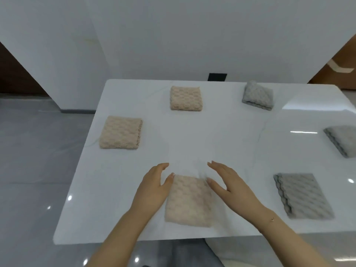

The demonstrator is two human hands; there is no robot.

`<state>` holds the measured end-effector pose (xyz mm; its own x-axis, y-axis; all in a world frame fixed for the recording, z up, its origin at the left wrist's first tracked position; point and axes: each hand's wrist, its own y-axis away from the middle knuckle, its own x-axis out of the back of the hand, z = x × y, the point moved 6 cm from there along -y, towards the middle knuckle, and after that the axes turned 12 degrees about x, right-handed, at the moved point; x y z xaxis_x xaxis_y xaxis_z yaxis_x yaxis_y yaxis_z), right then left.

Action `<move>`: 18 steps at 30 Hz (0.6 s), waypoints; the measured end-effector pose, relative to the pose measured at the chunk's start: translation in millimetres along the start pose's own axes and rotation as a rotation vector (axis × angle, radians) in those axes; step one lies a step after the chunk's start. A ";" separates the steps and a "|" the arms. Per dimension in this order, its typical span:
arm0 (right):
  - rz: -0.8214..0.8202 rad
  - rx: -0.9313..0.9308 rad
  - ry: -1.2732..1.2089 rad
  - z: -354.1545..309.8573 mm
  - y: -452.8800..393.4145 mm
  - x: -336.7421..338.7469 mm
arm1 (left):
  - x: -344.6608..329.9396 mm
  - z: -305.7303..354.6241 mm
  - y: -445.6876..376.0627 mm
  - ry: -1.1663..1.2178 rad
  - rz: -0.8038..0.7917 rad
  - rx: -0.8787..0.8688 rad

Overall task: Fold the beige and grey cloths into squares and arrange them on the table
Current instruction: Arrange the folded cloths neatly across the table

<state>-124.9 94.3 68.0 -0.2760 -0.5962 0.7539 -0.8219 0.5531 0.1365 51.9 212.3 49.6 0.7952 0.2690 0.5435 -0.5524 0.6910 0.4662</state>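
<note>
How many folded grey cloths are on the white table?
3, all on the right side: far grey cloth near the back edge, middle grey cloth cut off by the picture's right border, near grey cloth beside the right hand. More may lie outside the view.

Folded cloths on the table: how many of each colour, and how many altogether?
Beige cloths: 3, the near one between the left hand and right hand, the left one, the far one.
Grey cloths: 3, the far one, the one at the right edge, the near one.
Total: 6 cloths on the white table.
</note>
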 end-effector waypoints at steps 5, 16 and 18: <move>0.100 -0.229 -0.264 16.7 39.3 -9.5 | -16.1 -14.4 9.9 0.050 -0.017 0.135; 0.092 -0.573 -0.593 82.3 30.8 -75.2 | -64.5 -45.9 -23.4 0.112 0.073 0.439; 0.096 -0.561 -0.558 84.5 23.7 -78.7 | -67.4 -46.8 -24.3 0.124 0.098 0.444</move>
<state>-164.7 105.2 -42.4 -0.6637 -0.6525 0.3656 -0.4496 0.7387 0.5021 23.5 208.7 -31.1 0.7428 0.4153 0.5252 -0.6586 0.3116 0.6850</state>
